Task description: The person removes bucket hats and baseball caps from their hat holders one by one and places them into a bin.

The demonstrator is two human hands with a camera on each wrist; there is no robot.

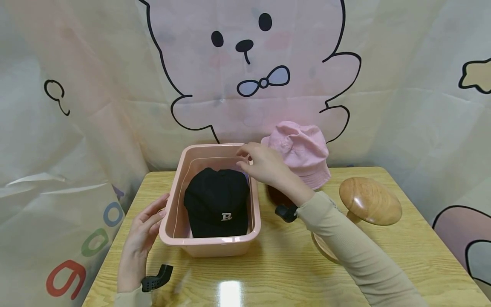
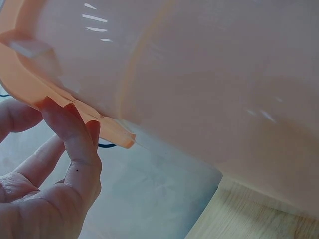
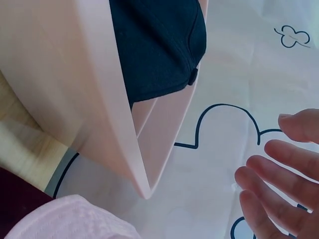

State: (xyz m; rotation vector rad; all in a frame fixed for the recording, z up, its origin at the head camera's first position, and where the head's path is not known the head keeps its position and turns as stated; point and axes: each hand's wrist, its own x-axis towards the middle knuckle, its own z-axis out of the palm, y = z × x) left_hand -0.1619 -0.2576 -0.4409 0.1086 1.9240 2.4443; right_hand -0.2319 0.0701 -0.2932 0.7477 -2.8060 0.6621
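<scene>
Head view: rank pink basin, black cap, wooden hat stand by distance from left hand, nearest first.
From the left hand:
1. Pink basin: touching, fingers at its left rim.
2. Black cap: inside the basin, to the hand's right.
3. Wooden hat stand: far right side of the table.

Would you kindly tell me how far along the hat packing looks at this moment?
Done: the black cap lies inside the pink tub. In hand: the left hand touches the tub's left rim, and the right hand hovers open over its far right corner, holding nothing. Left: the pink bucket hat sits outside on its stand; the neighbouring wooden stand is bare.
</scene>
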